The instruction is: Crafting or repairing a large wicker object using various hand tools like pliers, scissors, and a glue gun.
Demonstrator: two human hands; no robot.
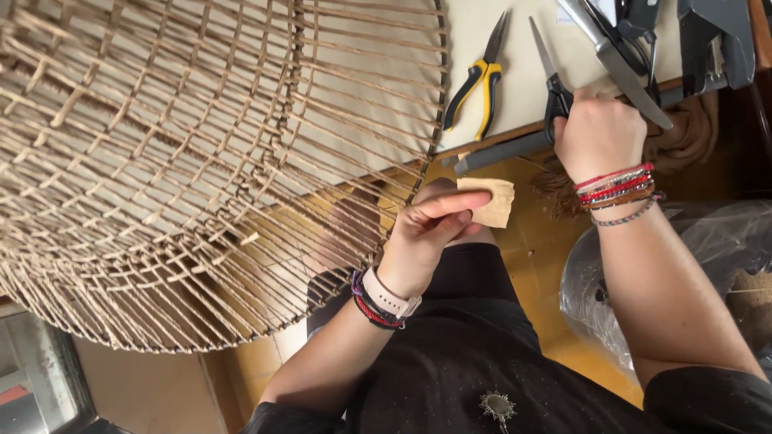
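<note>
Item: left hand (426, 233), fingers (446, 205) pinched narrow on a small tan strip of paper-like material (490, 201), held in the air below the front edge of the workbench (523, 88) and just beside the rim of the wicker frame (201, 161); wrist carries a pale watch strap and dark corded bracelets. Item: right hand (599, 133), closed around the black handles of a pair of scissors (551, 76) at the front edge of the workbench, blades pointing away across the pale top; wrist carries a stack of red, brown and beaded bracelets (619, 189). Item: wicker frame, large, round, open lattice of thin tan reeds, filling the left half of the view, its rim reaching over the left part of the workbench. Item: pliers (481, 80) with yellow and black handles, lying on the workbench top between the wicker rim and the scissors, apart from both. Item: grey metal tools (643, 48), several, at the far right corner of the workbench; their kinds cannot be told. Item: clear plastic bag (611, 281), crumpled, below the workbench at the right, beside the right forearm. Item: dark garment with a small metal brooch (498, 404), bottom of view.
</note>
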